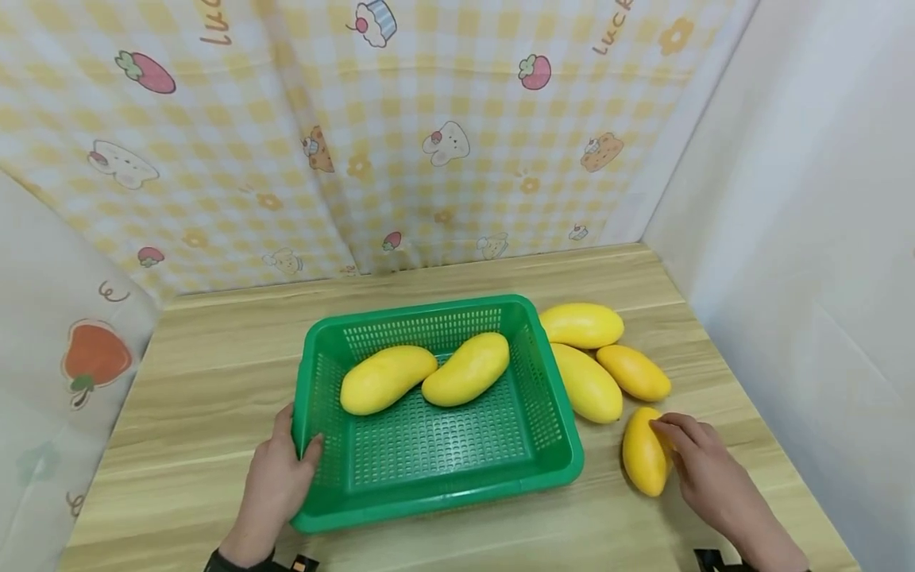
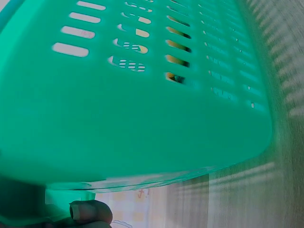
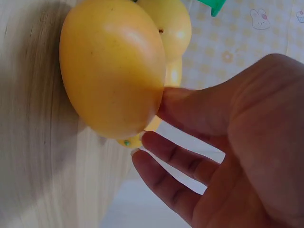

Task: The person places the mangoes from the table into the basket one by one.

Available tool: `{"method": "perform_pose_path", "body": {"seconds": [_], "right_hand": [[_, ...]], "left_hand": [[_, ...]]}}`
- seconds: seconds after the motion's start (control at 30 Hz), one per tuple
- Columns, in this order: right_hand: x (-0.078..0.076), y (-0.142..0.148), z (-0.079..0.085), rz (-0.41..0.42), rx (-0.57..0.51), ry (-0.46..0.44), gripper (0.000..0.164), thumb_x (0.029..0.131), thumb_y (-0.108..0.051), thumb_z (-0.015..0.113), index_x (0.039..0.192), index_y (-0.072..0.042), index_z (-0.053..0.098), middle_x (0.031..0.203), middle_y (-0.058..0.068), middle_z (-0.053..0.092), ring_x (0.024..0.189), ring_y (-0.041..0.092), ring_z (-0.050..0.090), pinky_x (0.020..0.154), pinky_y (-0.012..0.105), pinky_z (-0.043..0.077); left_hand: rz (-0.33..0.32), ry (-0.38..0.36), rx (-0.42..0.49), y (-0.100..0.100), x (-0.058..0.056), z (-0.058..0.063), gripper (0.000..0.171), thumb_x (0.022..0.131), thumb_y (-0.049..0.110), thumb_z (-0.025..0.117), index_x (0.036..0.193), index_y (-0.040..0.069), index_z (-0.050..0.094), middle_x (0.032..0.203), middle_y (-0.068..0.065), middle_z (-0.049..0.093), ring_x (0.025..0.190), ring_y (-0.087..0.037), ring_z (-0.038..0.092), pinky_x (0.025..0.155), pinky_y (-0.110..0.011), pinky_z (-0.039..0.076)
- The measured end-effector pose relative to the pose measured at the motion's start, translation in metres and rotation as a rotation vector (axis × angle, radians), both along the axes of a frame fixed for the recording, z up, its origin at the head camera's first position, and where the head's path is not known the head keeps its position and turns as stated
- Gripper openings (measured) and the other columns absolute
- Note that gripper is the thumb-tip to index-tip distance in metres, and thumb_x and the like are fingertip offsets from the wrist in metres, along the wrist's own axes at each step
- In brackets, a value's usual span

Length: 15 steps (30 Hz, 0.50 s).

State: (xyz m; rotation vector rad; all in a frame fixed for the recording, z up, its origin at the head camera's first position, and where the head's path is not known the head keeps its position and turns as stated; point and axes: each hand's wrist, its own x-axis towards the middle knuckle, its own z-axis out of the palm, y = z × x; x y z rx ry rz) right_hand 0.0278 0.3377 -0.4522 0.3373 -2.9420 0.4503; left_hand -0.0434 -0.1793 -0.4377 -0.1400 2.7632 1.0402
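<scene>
My left hand (image 1: 277, 475) grips the left rim of a green plastic basket (image 1: 565, 429), thumb over the inner side. In the left wrist view the slotted wall of the basket (image 2: 133, 123) fills most of the frame, and a fingertip shows below it. Two yellow mangoes lie in the back half of the basket: a left mango (image 1: 386, 380) and a right mango (image 1: 468, 370). At the right, my right hand (image 1: 711, 473) touches the nearest loose mango (image 1: 643, 457), which rests on the table. Its thumb meets the mango (image 3: 111, 66) in the right wrist view, the fingers fairly straight.
Beside the basket's right wall lie three more mangoes: a back one (image 1: 586, 325), a larger middle one (image 1: 589, 385) and a smaller one (image 1: 635, 372). A checked curtain (image 1: 443, 95) hangs behind the wooden table (image 1: 193, 397). White walls flank both sides.
</scene>
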Motion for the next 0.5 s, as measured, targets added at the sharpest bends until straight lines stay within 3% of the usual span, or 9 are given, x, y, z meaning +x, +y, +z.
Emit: {"method": "perform_pose_path", "body": {"seconds": [0.17,0.3,0.5], "right_hand": [[-0.0003,-0.0020,0.0015,0.024,0.007,-0.023,0.054,0.067,0.017,0.069,0.118,0.005,0.059,0.121,0.015,0.052,0.111,0.034,0.045,0.083,0.050,0.042],[0.0001,-0.0056,0.0028,0.011,0.016,-0.056,0.062,0.061,0.012,0.077,0.119,0.009,0.057,0.124,0.018,0.051,0.114,0.036,0.045,0.086,0.050,0.041],[-0.0018,-0.0074,0.0032,-0.025,0.032,-0.103,0.065,0.063,-0.003,0.086,0.119,0.008,0.056,0.124,0.021,0.052,0.112,0.039,0.050,0.085,0.052,0.045]], "left_hand": [[0.008,-0.008,-0.005,-0.0018,0.0016,-0.0015,0.064,0.095,0.011,0.054,0.141,-0.015,0.020,0.105,-0.041,0.056,0.079,-0.040,0.065,0.052,-0.040,0.053],[-0.003,0.002,-0.015,-0.0013,0.0013,-0.0020,0.064,0.095,0.011,0.055,0.141,-0.015,0.020,0.104,-0.041,0.056,0.078,-0.040,0.065,0.052,-0.040,0.053],[-0.001,0.005,-0.003,-0.0015,0.0006,-0.0020,0.063,0.095,0.011,0.055,0.141,-0.015,0.020,0.102,-0.040,0.058,0.074,-0.037,0.066,0.050,-0.038,0.053]]}}
